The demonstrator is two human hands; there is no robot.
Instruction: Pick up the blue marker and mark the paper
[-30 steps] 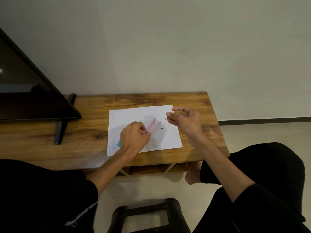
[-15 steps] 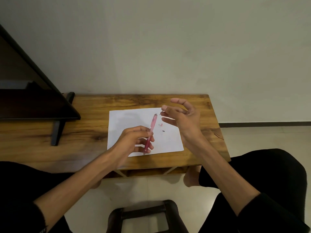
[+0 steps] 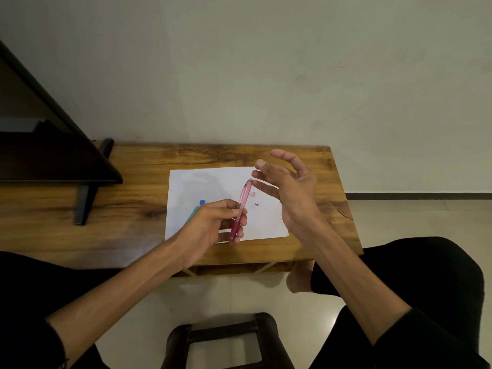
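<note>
Pink pen barrel (image 3: 242,206), translucent, held above the white paper sheet (image 3: 213,187) on the wooden desk (image 3: 133,209), its long axis running from about 7 o'clock at the lower end to 1 o'clock at the upper end. The left hand (image 3: 210,227) grips the lower half of the barrel, fingers and thumb curled round it. The right hand (image 3: 290,187) stands just at 2 o'clock of the barrel's upper tip; its thumb and forefinger pinch a thin, small part (image 3: 257,170) that is too fine to identify, while the remaining fingers spread loosely upward. The two hands are near each other but not touching. On the sheet, at 3 o'clock of the barrel's middle, lie a tiny pink piece (image 3: 253,194) and a small dark piece (image 3: 256,205), apart from one another. At 9 o'clock of the left hand, partly hidden behind it, lies a teal pen (image 3: 192,214) with a blue piece (image 3: 202,202) just beyond its end. A dark screen on a black stand (image 3: 87,193) occupies the desk at 9 o'clock of the sheet. A dark stool (image 3: 226,339) stands on the tiled floor (image 3: 399,222) at 6 o'clock, between the person's black-clad knees.
</note>
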